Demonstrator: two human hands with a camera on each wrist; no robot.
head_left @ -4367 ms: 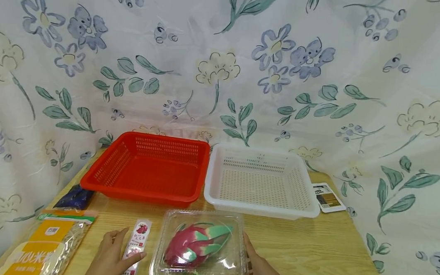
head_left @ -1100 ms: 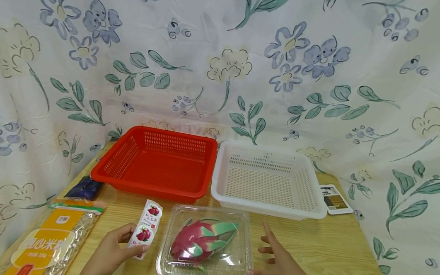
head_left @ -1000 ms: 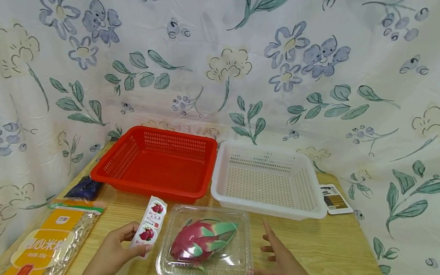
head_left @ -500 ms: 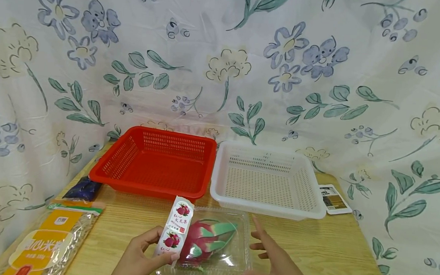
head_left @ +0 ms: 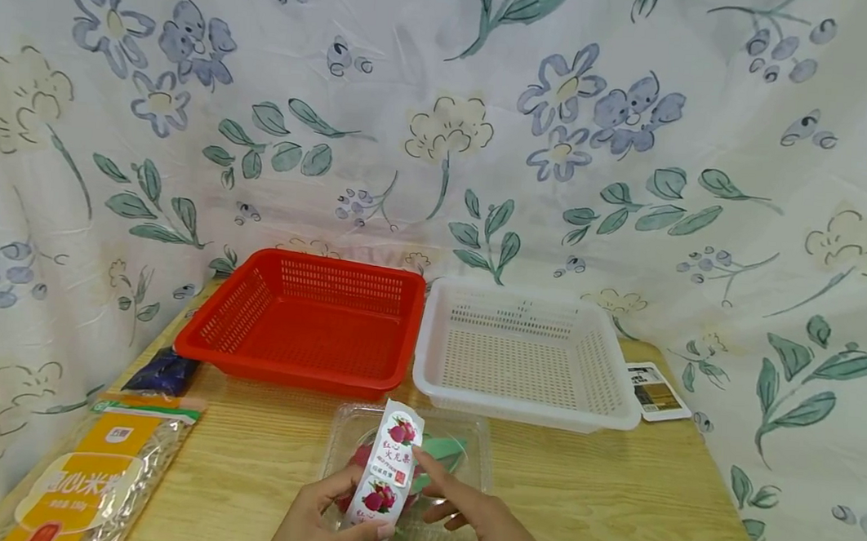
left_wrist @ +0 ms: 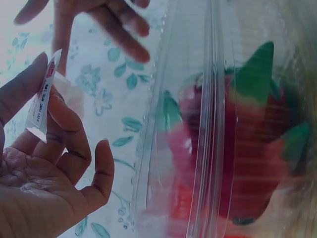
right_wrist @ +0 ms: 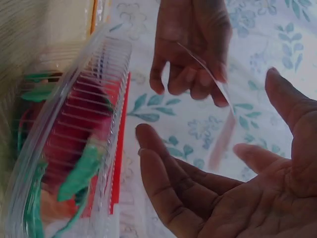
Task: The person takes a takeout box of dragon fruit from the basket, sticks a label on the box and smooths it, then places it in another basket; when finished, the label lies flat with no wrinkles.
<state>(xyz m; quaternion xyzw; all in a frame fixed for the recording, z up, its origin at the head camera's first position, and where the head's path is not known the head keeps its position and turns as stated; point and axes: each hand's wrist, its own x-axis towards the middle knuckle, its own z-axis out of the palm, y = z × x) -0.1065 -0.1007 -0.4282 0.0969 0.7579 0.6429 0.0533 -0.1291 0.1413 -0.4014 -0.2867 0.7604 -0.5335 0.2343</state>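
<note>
Left hand [head_left: 325, 518] pinches a long white label strip [head_left: 388, 474] printed with red fruit pictures, thumb on its lower end and fingers behind it, holding it upright above the clear plastic clamshell box [head_left: 468, 452]. Right hand [head_left: 475, 526] is spread wide with relaxed fingers, a fingertip meeting the strip's right edge around its middle; it grips nothing. From the left wrist view, the strip [left_wrist: 43, 96] shows edge-on between thumb and forefinger of the left hand [left_wrist: 47, 168], with the right hand's fingers [left_wrist: 114, 29] at 12 o'clock of it. From the right wrist view, the right hand [right_wrist: 233, 183] lies palm open, and the strip [right_wrist: 210, 74] hangs from the left hand [right_wrist: 193, 44] above it.

Inside the box lies a dragon fruit [left_wrist: 237, 148], pink-red with green scales, largely hidden by the hands in the head view. The box [right_wrist: 74, 139] sits on the wooden worktop [head_left: 598, 492] at 6 o'clock, near the front edge.

At 11 o'clock of the box stands a red basket [head_left: 301, 325]; at 1 o'clock, just beside it, a white basket [head_left: 521, 353]. A small printed card [head_left: 655, 391] lies at 3 o'clock of the white basket. At 9 o'clock of the box lies a packet of noodles [head_left: 95, 481] with an orange label, and a dark blue packet [head_left: 159, 370] lies behind it. A floral cloth [head_left: 441, 124] hangs all around.
</note>
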